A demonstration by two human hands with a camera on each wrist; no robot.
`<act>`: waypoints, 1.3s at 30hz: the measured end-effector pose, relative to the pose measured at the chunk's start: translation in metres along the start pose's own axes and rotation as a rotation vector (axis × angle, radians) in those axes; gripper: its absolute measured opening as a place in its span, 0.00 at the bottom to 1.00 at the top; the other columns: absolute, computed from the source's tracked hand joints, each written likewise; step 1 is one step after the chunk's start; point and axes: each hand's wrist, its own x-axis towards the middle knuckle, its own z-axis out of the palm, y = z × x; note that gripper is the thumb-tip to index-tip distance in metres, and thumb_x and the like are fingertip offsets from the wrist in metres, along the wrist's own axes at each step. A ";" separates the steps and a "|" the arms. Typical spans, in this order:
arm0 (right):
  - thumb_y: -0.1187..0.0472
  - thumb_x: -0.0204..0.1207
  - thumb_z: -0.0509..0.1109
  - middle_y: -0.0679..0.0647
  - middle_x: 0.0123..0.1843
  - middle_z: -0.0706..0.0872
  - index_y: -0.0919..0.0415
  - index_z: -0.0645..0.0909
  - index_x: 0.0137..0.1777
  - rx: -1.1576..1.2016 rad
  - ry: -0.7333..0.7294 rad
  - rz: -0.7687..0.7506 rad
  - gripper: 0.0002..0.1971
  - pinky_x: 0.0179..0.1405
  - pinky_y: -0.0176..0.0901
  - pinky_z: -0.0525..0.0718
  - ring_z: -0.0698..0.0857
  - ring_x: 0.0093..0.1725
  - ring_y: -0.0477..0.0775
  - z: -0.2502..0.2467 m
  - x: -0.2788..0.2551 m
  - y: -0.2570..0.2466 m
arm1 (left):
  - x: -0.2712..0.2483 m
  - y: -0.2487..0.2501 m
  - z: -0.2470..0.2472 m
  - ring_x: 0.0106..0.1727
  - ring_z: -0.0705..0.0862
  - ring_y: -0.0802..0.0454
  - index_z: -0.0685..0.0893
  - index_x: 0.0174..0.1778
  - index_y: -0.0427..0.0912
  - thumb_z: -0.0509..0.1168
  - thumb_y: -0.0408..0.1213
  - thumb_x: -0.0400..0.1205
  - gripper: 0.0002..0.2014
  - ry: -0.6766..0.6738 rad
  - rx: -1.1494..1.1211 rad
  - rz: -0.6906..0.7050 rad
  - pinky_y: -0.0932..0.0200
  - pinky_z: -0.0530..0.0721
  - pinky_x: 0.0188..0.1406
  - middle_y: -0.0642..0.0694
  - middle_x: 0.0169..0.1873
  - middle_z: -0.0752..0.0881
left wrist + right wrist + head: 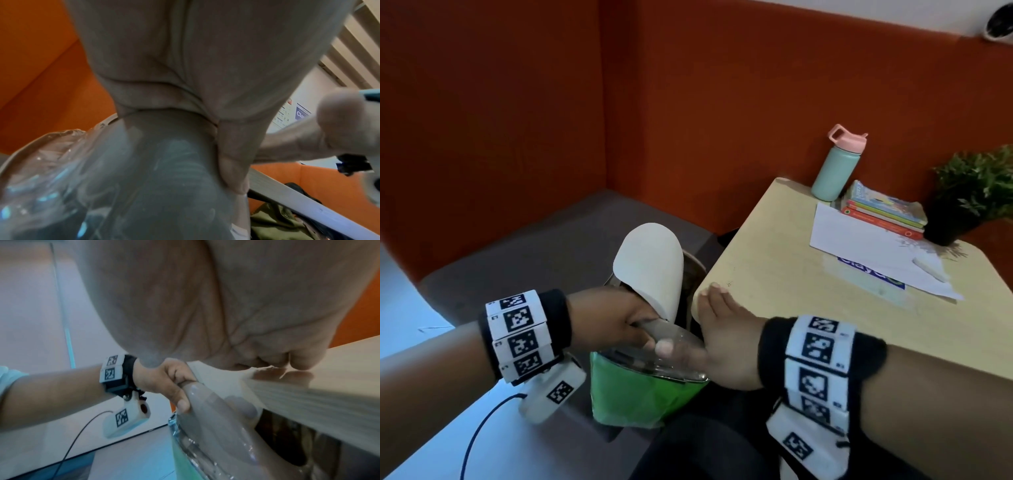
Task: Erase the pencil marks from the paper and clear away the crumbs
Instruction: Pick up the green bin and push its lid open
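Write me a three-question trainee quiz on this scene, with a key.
1. True or false: the right hand rests at the corner of the table, beside the green-lined bin.
2. What does the left hand grip? A) a pencil B) the bin's white flap C) a book
3. Fill in: the mint bottle has a ___ cap.
Key: 1 true; 2 B; 3 pink.
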 end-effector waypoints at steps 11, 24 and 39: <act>0.12 0.51 0.30 0.69 0.86 0.52 0.66 0.54 0.84 -0.127 -0.057 0.159 0.72 0.80 0.65 0.59 0.57 0.84 0.69 -0.030 0.035 0.029 | 0.001 0.003 -0.003 0.39 0.87 0.64 0.84 0.46 0.61 0.69 0.50 0.84 0.02 -0.039 -0.041 -0.061 0.57 0.87 0.46 0.64 0.40 0.89; 0.18 0.67 0.41 0.65 0.87 0.48 0.66 0.49 0.85 -0.107 0.012 0.042 0.58 0.82 0.62 0.55 0.50 0.86 0.64 -0.030 0.040 0.034 | -0.002 0.003 -0.001 0.44 0.86 0.65 0.84 0.48 0.59 0.67 0.55 0.83 0.06 -0.018 -0.003 -0.057 0.56 0.86 0.51 0.63 0.43 0.89; 0.25 0.77 0.51 0.64 0.80 0.61 0.58 0.59 0.81 -0.045 -0.003 -0.304 0.43 0.83 0.60 0.52 0.54 0.83 0.68 -0.005 0.002 -0.002 | -0.001 0.006 0.000 0.52 0.85 0.66 0.85 0.54 0.64 0.62 0.56 0.80 0.10 -0.003 0.009 0.027 0.57 0.84 0.55 0.65 0.50 0.88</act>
